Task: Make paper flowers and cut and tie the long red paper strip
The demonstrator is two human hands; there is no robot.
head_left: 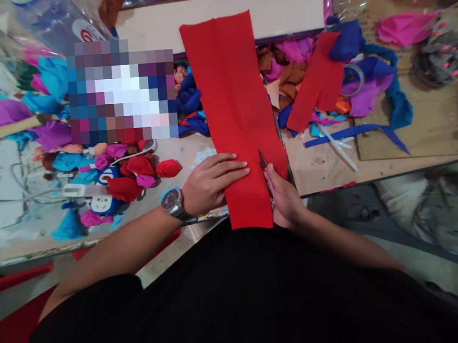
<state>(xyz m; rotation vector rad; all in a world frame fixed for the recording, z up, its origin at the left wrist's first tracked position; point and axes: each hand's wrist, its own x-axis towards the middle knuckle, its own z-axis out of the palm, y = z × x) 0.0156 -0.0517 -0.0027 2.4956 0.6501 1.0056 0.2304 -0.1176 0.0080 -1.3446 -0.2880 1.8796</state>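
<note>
A long red sheet, with a crease down its length, lies over the table and hangs past the front edge. My left hand rests flat on its lower left part, fingers stretched out; a watch is on that wrist. My right hand is closed around small scissors, whose dark tip is at a cut in the sheet. Right of the tip, a strip of the sheet is parted from the main piece lower down. The scissors' handles are mostly hidden by the hand.
A long pale box stands behind. Red pieces, a tape roll and blue strips lie at the right, by a cardboard piece. Colourful crumpled pieces, a blue power strip and cables cover the left. A plastic bottle is back left.
</note>
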